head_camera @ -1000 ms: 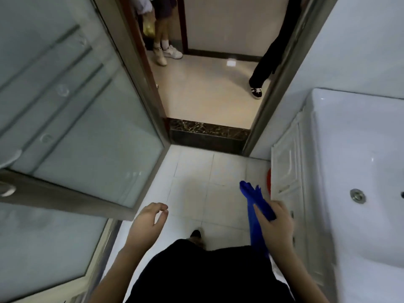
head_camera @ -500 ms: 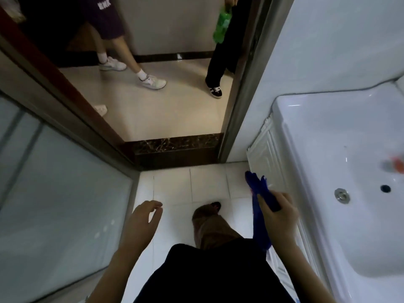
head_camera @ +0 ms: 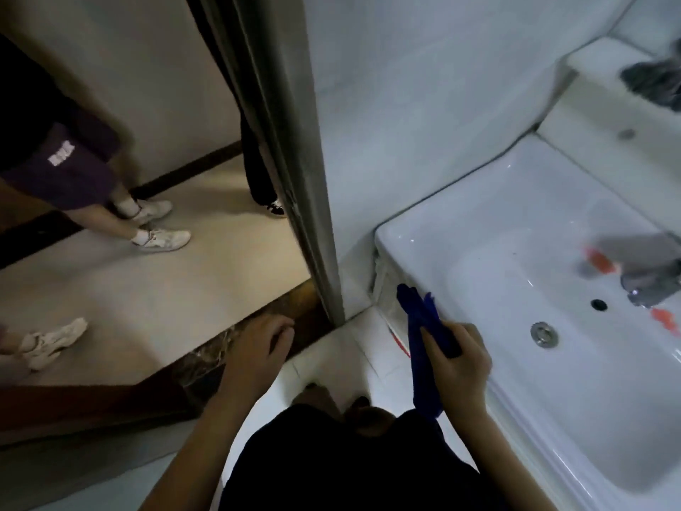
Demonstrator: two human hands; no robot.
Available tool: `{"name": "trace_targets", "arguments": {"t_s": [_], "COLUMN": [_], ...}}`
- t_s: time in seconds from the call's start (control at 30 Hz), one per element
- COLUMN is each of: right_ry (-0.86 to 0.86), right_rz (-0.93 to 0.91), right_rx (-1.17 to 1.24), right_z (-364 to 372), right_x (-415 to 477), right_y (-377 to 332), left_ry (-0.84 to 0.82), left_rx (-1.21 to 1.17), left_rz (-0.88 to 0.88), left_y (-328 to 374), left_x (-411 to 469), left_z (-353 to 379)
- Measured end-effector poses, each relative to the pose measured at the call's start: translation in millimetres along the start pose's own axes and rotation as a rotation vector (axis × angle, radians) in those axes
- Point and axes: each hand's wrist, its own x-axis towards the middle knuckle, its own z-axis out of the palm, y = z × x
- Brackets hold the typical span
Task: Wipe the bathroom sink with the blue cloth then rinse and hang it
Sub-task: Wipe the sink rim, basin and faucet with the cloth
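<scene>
The right hand is curled shut around the blue cloth, gripping it near its middle. The cloth is bunched into a long strip: one end stands up and away past the knuckles, the other hangs down below the wrist toward the person's dark clothing. Its long axis runs roughly along the near rim of the sink, not across it.

The sink, white and rectangular, lies to the right of that hand and slightly ahead. The hand sits just over the sink's near-left rim, so the bowl opens directly to its right. The drain is further right, well inside the bowl, with the overflow hole just beyond it. The tap at the far right is blurred; grey metal and orange-red marks show, but the handles cannot be made out.

The left hand is empty, fingers loosely bent and half open, hanging over the floor tiles near the dark marble threshold. It is on the far side of the body from the sink, well apart from the bowl.

So the right hand is clearly the nearer one, and it already has the cloth. Wiping does not look to have begun: the cloth is not touching the basin surface. The coming move probably needs a short sweep rightward and down into the bowl, with the strip flattened under the palm, since a dangling tail would drag rather than wipe.
</scene>
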Motion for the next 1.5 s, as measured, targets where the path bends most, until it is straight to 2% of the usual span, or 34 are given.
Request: {"name": "trace_targets", "arguments": {"t_s": [0.17, 0.33, 0.5, 0.6, 0.8, 0.93, 1.03, 1.13, 1.2, 1.33, 1.4, 1.5], "right_ry": [0.235, 0.486, 0.667, 0.724, 0.728, 0.700, 0.657, 0.611, 0.552, 0.327, 0.342, 0.488], "right_rz": [0.167, 0.432, 0.467, 0.460, 0.457, 0.430, 0.453, 0.487, 0.535, 0.701, 0.714, 0.793], "right_rx": [-0.131, -0.107, -0.103, -0.110, -0.094, -0.089, -0.024, 0.093, 0.146, 0.284, 0.226, 0.241], "right_z": [-11, -21, -17, -17, -32, -40, -40, -22, -2, 57, 75, 71], "right_x": [9, 14, 33, 51, 101, 125, 159, 193, 214, 239, 247, 269], "right_y": [19, 8, -14, -20, 2, 17, 41, 61, 84, 135, 150, 168], "left_ry": [-0.286, -0.515, -0.561, -0.555, -0.495, -0.408, -0.342, -0.351, -0.380, -0.404, -0.371, -0.310], "left_rx": [0.099, 0.133, 0.127, 0.159, 0.206, 0.261, 0.299, 0.325, 0.351, 0.325, 0.303, 0.315], "left_rz": [0.235, 0.505, 0.766, 0.836, 0.774, 0.802, 0.751, 0.701, 0.701, 0.726, 0.757, 0.784], "left_y": [25, 77, 132, 157, 180, 182, 180, 166, 149, 121, 118, 121], "left_x": [84, 163, 226, 250, 282, 299, 318, 327, 323, 314, 313, 314], "left_z": [32, 55, 65, 74, 121, 137, 154, 163, 170, 182, 183, 185]}}
